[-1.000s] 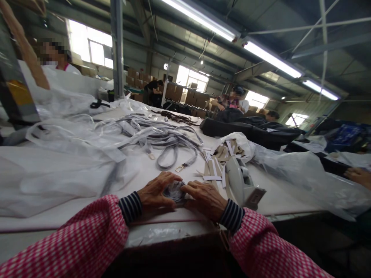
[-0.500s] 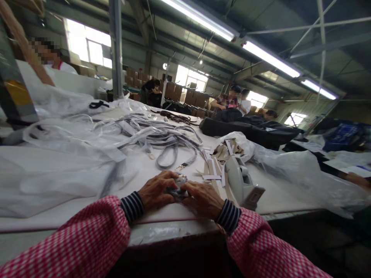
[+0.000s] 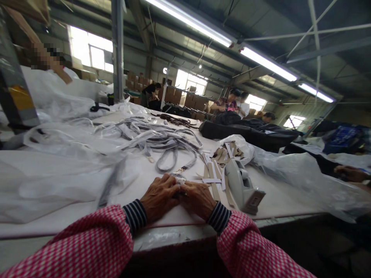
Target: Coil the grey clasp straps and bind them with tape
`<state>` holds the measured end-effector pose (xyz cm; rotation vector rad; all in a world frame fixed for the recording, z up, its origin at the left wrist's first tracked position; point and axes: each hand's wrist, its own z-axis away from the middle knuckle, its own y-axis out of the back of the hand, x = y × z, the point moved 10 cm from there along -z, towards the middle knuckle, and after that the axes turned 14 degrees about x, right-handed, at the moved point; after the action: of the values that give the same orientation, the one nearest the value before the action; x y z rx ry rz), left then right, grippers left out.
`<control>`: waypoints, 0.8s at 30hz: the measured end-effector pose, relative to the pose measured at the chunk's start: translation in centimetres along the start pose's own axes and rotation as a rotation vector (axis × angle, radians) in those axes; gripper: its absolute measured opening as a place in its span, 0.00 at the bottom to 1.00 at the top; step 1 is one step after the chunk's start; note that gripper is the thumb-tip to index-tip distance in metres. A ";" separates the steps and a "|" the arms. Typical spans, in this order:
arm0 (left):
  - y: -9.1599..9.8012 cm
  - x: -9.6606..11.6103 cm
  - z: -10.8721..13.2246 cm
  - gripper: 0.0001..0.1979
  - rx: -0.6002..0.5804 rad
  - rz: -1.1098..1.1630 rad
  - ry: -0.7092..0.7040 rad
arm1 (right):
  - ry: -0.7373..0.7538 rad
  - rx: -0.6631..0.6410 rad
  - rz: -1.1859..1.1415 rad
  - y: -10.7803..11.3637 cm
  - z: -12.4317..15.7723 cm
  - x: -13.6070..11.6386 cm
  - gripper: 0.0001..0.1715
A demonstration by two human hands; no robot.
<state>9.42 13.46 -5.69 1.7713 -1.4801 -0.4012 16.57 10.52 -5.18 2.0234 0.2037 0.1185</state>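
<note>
My left hand [image 3: 161, 195] and my right hand [image 3: 198, 197] meet near the table's front edge, fingers curled and closed on a grey strap [image 3: 180, 179] in clear plastic. Only a shiny bit of it shows past my fingertips; the rest is hidden beneath them. Just beyond lies another plastic-sleeved grey strap, its gold-coloured metal hook [image 3: 182, 169] pointing towards my hands. A tangled pile of such grey straps [image 3: 150, 133] spreads further back. Right of my right hand are beige and white strips [image 3: 213, 180] and a grey tape dispenser [image 3: 236, 183].
Clear plastic sheeting [image 3: 58, 181] covers the left of the table, and a plastic bag [image 3: 301, 177] lies right. Dark straps [image 3: 175, 119] and a black bag [image 3: 243, 133] lie farther back. A co-worker's hand [image 3: 352, 173] is at the right edge; other people stand behind.
My hands have drawn closer together, and the grey strap between them is now more covered by my fingers. A co-worker's hand at the right edge has come further into view.
</note>
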 end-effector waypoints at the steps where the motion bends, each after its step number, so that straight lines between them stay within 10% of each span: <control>1: -0.2 0.2 -0.1 0.08 -0.027 0.005 -0.003 | -0.002 0.010 -0.015 0.1 0.1 0.2 0.05; 18: -0.3 0.4 -0.4 0.05 -0.131 -0.063 0.010 | -0.077 0.097 -0.339 0.8 1.9 1.0 0.19; 24: -0.1 0.0 -0.3 0.01 -0.087 -0.097 -0.005 | -0.209 0.205 -0.281 4.0 4.4 6.3 0.11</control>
<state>9.66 13.59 -5.57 1.7780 -1.3639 -0.5123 23.88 6.18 -3.62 2.1700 0.3773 -0.3001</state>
